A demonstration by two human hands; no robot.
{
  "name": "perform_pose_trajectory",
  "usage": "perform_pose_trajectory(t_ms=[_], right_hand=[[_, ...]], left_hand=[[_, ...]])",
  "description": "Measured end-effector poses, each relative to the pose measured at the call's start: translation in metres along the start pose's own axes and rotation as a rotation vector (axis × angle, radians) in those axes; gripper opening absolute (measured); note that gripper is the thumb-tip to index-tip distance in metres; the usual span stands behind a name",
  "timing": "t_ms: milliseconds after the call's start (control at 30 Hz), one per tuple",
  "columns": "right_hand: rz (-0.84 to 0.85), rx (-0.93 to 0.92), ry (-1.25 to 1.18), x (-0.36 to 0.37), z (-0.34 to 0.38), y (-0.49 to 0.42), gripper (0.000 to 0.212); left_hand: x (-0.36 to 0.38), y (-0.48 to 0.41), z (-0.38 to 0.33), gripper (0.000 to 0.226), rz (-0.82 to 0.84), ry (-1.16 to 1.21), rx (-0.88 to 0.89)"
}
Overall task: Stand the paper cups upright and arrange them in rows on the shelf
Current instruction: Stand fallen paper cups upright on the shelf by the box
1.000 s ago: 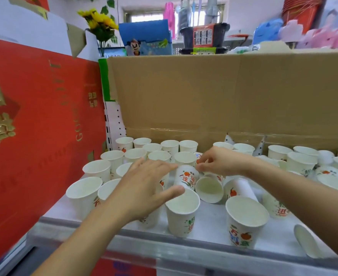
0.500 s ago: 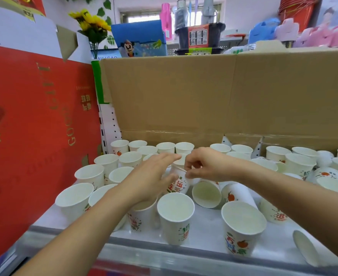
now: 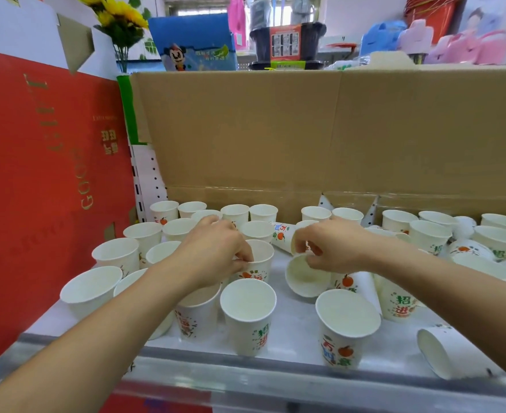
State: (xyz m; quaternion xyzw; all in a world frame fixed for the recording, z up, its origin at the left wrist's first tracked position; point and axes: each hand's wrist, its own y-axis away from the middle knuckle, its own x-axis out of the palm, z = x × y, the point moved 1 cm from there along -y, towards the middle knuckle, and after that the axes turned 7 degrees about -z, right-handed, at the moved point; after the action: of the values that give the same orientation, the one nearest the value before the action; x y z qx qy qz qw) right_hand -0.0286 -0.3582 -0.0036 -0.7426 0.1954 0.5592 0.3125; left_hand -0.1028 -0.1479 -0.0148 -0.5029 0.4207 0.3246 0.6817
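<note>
Left hand (image 3: 216,252) pinches upright cup (image 3: 261,265) (rim) – right hand (image 3: 336,245), tipped cup (image 3: 306,278)

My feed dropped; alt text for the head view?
On a shelf crowded with paper cups, the left hand pinches the rim of an upright cup while the right hand pinches a tipped cup. Rows stand at left; toppled cups lie right.

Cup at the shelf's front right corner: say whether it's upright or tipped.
Tipped: the cup lies on its side, mouth facing sideways.

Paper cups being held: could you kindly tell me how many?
2. The left hand pinches the rim of an upright cup; the right hand grips a tipped cup beside it. None seems hidden.
</note>
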Motion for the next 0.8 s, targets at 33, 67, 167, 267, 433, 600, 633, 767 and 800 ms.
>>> perform_pose_trajectory(t_ms=[33,67,167,267,433,600,633,767,800], right_hand=[[-0.023,0.042,-0.079,-0.001,-0.003,-0.002,0.015],[-0.029,0.082,-0.186,-0.003,-0.006,-0.005,0.014],[0.036,0.139,-0.468,-0.002,-0.010,-0.010,0.013],[0.130,0.112,-0.549,0.006,-0.008,-0.010,0.014],[-0.033,0.149,-0.544,-0.001,-0.039,-0.013,0.025],[-0.123,0.158,-0.422,-0.006,-0.081,-0.017,0.008],[-0.077,0.134,-0.400,-0.004,-0.083,-0.020,0.007],[0.048,0.011,-0.189,0.011,-0.074,-0.029,0.026],[0.041,-0.020,-0.110,0.014,-0.072,-0.030,0.025]], left_hand=[[-0.001,0.001,0.000,0.018,0.007,-0.013,0.013],[-0.002,0.001,0.000,0.018,0.018,-0.027,0.026],[-0.005,0.002,0.001,0.021,0.071,-0.048,0.033],[-0.008,0.003,0.000,0.025,0.127,0.000,0.002],[-0.018,0.000,0.003,0.027,0.135,0.273,-0.131],[-0.023,-0.048,-0.011,0.024,0.053,0.337,-0.166],[-0.020,-0.061,-0.015,0.023,0.056,0.339,-0.167],[0.007,-0.104,-0.023,0.025,0.115,0.278,-0.166],[0.015,-0.112,-0.023,0.026,0.144,0.253,-0.167]])
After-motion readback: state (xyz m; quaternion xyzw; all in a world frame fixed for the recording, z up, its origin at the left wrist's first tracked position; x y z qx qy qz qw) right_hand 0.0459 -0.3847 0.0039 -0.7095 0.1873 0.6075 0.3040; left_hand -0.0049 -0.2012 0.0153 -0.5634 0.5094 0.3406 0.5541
